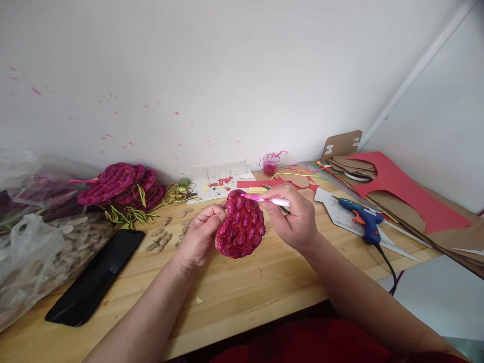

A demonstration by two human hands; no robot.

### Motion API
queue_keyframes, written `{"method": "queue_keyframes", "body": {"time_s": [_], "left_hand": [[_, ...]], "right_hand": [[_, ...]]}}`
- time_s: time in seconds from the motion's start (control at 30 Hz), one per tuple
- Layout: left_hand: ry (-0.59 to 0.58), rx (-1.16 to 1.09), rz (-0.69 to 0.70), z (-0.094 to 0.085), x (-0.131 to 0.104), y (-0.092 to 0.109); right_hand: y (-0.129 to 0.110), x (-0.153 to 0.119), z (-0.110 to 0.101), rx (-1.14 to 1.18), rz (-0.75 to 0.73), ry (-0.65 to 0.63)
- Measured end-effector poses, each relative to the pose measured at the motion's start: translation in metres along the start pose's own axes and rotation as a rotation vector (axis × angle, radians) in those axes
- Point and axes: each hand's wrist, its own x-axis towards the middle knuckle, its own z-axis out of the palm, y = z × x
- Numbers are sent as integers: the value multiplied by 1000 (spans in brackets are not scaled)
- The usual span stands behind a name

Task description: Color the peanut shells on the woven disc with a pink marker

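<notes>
A round magenta piece (240, 225), covered in bumpy peanut shells on a red base, is held up over the wooden table. My left hand (202, 233) pinches its left edge. In my right hand (293, 214) is a white-handled brush (278, 201) with a pink-stained tip. That tip touches the upper part of the piece. Loose peanuts (162, 238) lie on the table behind my left hand. A cup of magenta paint (270, 164) stands by the wall.
At the left are a plastic bag of peanuts (68, 244), a black phone (96, 277) and stacked magenta pieces (124, 186). To the right lie a blue glue gun (363, 218) with its cable, red paper (404, 191) and cardboard. Star cutouts (221, 182) rest on white paper.
</notes>
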Motion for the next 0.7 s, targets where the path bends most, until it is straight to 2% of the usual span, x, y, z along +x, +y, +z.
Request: {"method": "queue_keyframes", "body": {"time_s": [0.27, 0.47, 0.7], "left_hand": [[-14, -16, 8, -2, 1, -3], [-5, -11, 6, 0, 0, 0], [9, -17, 0, -2, 1, -3]], "right_hand": [[-3, 2, 1, -12, -7, -2], [-3, 1, 0, 0, 55, 20], [-3, 2, 1, 18, 43, -11]]}}
